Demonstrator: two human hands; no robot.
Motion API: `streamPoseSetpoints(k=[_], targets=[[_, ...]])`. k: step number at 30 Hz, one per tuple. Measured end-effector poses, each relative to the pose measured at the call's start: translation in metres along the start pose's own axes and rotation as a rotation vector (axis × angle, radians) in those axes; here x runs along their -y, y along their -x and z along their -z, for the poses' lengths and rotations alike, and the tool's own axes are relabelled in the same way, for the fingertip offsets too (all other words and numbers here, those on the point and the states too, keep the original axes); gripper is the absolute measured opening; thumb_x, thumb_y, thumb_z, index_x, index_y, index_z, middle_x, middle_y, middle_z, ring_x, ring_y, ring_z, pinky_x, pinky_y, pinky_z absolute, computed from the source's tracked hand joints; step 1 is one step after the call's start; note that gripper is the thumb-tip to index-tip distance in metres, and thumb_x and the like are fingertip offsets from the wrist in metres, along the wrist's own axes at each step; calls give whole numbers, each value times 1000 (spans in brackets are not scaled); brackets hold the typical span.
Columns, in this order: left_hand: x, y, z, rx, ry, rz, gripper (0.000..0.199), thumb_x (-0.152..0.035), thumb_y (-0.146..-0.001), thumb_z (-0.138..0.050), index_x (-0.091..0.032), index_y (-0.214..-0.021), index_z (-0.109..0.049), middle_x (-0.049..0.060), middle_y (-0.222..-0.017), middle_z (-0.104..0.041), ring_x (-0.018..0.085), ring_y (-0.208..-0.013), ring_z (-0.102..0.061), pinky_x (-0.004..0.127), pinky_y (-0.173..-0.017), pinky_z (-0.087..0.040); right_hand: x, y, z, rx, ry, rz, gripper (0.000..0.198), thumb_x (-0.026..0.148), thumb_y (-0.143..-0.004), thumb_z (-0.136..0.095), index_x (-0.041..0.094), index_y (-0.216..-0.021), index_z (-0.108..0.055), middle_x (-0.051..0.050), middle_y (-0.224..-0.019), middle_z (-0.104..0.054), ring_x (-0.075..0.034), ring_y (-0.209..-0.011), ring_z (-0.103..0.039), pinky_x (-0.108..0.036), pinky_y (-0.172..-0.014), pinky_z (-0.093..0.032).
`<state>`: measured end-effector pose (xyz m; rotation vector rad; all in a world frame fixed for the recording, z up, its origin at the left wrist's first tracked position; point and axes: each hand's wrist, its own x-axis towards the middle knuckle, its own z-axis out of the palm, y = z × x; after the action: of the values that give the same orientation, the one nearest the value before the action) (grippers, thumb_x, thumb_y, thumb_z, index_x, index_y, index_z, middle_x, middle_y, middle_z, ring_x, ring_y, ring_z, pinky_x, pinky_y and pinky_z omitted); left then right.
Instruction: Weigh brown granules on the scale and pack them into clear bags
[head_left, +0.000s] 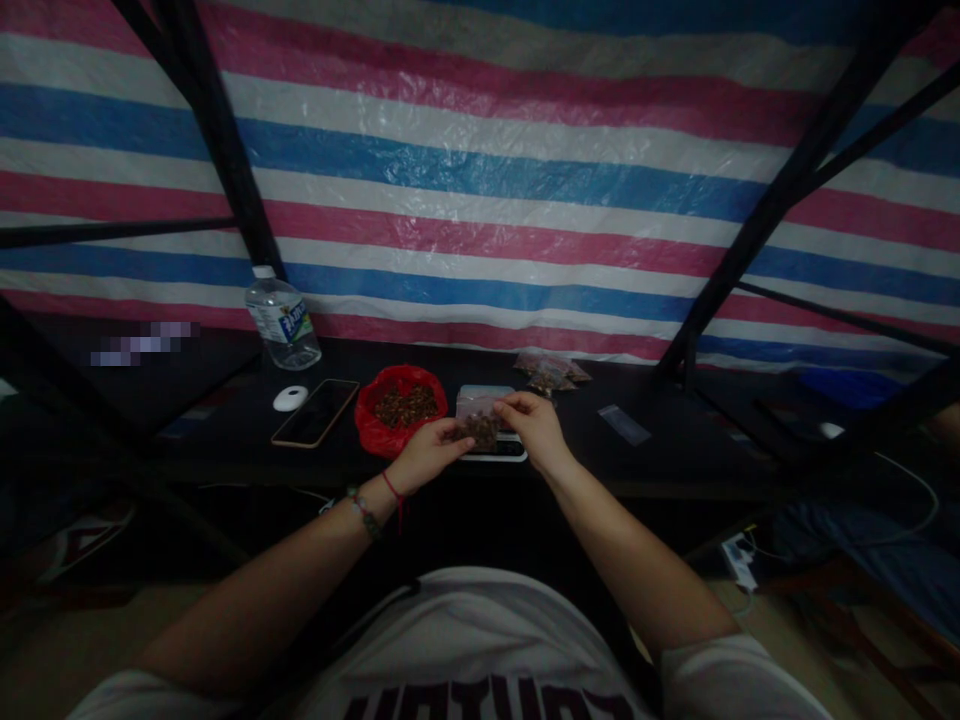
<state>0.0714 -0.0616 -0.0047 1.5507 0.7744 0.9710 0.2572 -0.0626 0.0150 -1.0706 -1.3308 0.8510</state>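
Shirt [517, 630]: white, nearest.
Left hand [435, 448]: pinched on pouch [480, 425], lower left.
Right hand [531, 425]: pinched on its upper right.
Pouch: between hands, over scale [513, 450].
Red bag [369, 432]: near left hand.

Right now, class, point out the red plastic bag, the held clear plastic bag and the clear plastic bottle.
Red plastic bag [377, 439]: head view, near wall.
Held clear plastic bag [482, 428]: head view, filled part.
Clear plastic bottle [291, 321]: head view, label.
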Motion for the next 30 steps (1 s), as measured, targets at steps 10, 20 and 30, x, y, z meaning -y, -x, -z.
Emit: streamPoseSetpoints(k=[10, 20, 30], targets=[[0, -3, 10, -353, -104, -133, 29, -40, -71, -68, -14, -84, -69, 4, -76, -69, 16, -71, -63, 27, -70, -49, -10, -1, -1, 69, 172, 87, 20, 38, -71, -68, 18, -75, -70, -1, -69, -67, -14, -63, -59, -25, -62, -45], [-4, -3, 13, -389, -162, -147, 28, -41, -70, -69, -15, -78, -71, 5, -75, -70, 17, -72, -62, 28, -72, -49, -9, 4, -6, 113, 113, 106, 20, 37, -71, -69, 18, -78, -70, -4, -78, -70, -17, -70, -63, -28, -68, -50], [-8, 3, 11, -329, -225, -176, 29, -41, -71, -68, -14, -83, -69, 6, -82, -71, 18, -76, -64, 29, -74, -51, -1, 11, -9, 95, 135, 112, 21, 39, -70, -70, 19, -77, -71, -5, -79, -71, -17, -69, -63, -28, -65, -50]])
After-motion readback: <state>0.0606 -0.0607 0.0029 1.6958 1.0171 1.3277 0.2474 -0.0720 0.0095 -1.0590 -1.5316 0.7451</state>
